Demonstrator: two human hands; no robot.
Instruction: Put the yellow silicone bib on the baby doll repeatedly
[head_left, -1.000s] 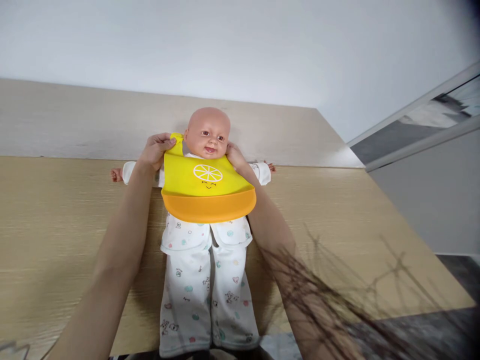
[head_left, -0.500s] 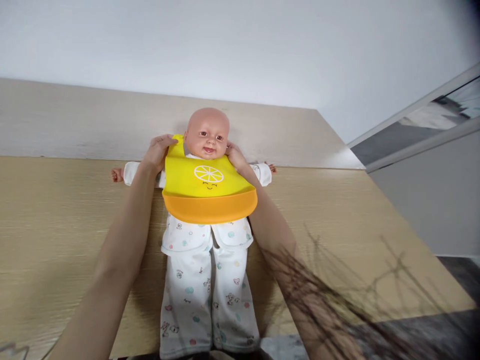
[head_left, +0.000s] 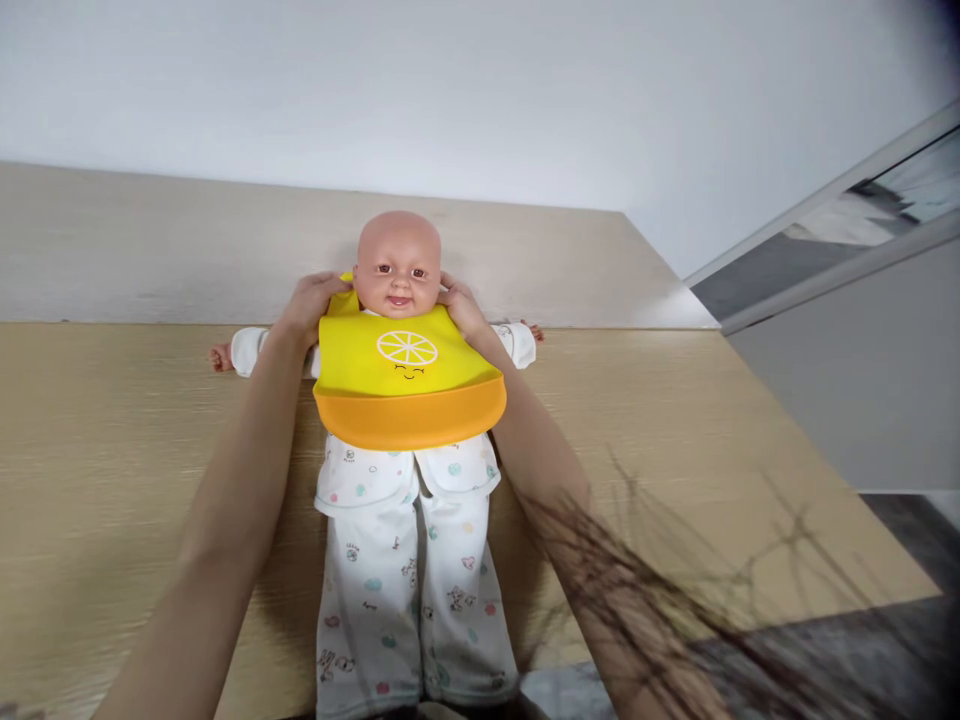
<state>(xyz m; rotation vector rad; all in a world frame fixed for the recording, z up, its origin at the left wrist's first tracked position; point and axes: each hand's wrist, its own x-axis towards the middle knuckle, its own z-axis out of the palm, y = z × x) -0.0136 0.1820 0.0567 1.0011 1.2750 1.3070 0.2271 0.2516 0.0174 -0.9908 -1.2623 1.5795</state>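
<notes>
A baby doll (head_left: 397, 262) in white printed clothes lies on its back on a wooden table (head_left: 112, 450), arms spread. A yellow bib with an orange pocket (head_left: 409, 385) covers its chest. My left hand (head_left: 309, 305) grips the bib's strap at the doll's left-side neck. My right hand (head_left: 461, 308) is curled at the other side of the neck, holding the bib's other strap end, with its fingertips hidden behind the doll's head.
A pale wooden backboard (head_left: 150, 250) rises behind the doll, with a white wall above. A grey ledge and window frame (head_left: 825, 250) lie to the right. Strands of dark hair (head_left: 675, 600) hang across the lower right.
Both hands have carried the strap ends further back behind the doll's neck, so the yellow strap tip by my left hand is now mostly tucked out of sight. The view shifted slightly.
</notes>
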